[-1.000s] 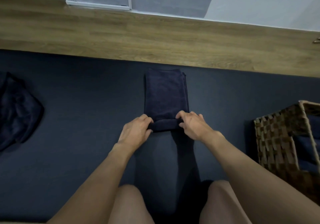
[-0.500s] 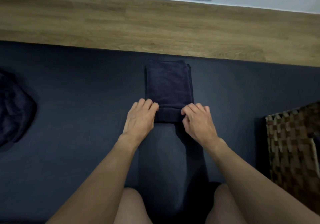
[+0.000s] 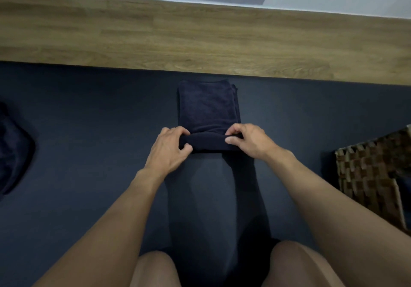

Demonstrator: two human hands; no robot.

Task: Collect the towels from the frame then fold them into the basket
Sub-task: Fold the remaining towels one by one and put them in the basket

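A dark navy towel [image 3: 208, 106], folded into a narrow strip, lies on the dark mat in front of me. Its near end is rolled up into a thick roll. My left hand [image 3: 170, 151] grips the left end of that roll, thumb under and fingers over. At the roll's right end my right hand [image 3: 249, 141] pinches it the same way. A woven brown basket [image 3: 369, 175] stands at the right edge, partly cut off.
A crumpled dark towel [image 3: 13, 153] lies on the mat [image 3: 89, 131] at the far left. Beyond the mat runs wooden floor [image 3: 200, 37], then a white wall and a frame base. My knees are at the bottom of the view.
Both hands have rolled the towel's near end further away from me; the roll is thicker and the flat part shorter. The fingers went from pressing flat to gripping the roll.
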